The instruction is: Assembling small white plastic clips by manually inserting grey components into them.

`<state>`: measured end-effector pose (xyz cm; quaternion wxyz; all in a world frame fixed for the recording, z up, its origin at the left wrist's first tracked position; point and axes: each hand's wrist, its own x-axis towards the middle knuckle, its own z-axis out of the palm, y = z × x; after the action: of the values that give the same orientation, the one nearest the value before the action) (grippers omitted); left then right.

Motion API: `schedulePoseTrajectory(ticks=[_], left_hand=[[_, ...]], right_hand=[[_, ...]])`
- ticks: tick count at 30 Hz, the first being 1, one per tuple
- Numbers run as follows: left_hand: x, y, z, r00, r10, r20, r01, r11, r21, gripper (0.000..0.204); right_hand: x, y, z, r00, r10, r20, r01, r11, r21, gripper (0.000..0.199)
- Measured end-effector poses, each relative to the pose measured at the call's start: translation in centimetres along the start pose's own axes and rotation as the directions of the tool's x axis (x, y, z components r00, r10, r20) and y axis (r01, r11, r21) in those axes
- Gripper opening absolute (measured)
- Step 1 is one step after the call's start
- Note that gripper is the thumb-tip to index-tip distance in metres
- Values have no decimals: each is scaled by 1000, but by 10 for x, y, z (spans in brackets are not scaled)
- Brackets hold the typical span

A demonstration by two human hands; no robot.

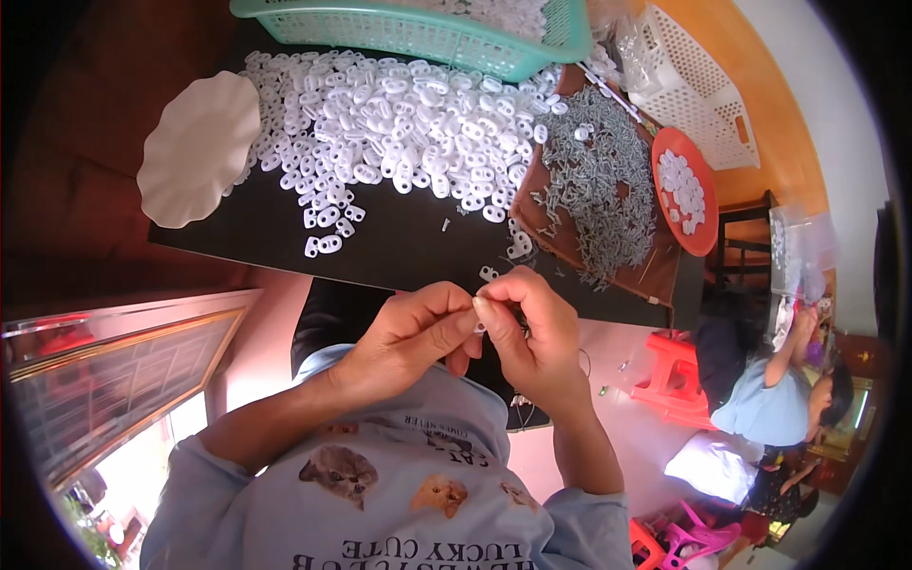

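Note:
My left hand and my right hand meet in front of my body at the near edge of the black table. Both are closed, their fingertips pinching a small white plastic piece, mostly hidden between thumbs and fingers. Just beyond them lies a loose white oval piece with holes. A wide heap of similar white plastic pieces covers the far part of the table. To the right, many small grey screws are spread on a brown tray. One single screw lies on the black tabletop.
A green basket stands behind the heap, a cream scalloped plate at its left. An orange-red plate with white pieces and a white crate are at right. Beyond are red stools and another person.

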<state>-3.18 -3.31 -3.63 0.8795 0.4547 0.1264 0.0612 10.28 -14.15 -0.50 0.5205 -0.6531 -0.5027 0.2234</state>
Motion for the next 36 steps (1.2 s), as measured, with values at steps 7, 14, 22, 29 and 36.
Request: schedulePoseTrajectory(ticks=[7, 14, 22, 29, 36], left_hand=[[-1, -6, 5, 998, 38, -43, -37, 999, 28, 15], [3, 6, 0, 993, -81, 84, 63, 978, 199, 18], [38, 21, -2, 1000, 22, 2, -22, 957, 288, 13], [44, 16, -7, 998, 12, -61, 6, 961, 276, 14], [48, 18, -7, 996, 15, -85, 5, 974, 227, 13]], right_hand=[[-10, -7, -14, 992, 60, 113, -45, 990, -132, 12], [-6, 1, -36, 967, -66, 245, 130, 958, -257, 9], [63, 55, -126, 992, -126, 5, 91, 686, -722, 7], [82, 72, -138, 993, 46, 112, 55, 653, -756, 9], [82, 81, -154, 999, -32, 21, 38, 745, -666, 9]])
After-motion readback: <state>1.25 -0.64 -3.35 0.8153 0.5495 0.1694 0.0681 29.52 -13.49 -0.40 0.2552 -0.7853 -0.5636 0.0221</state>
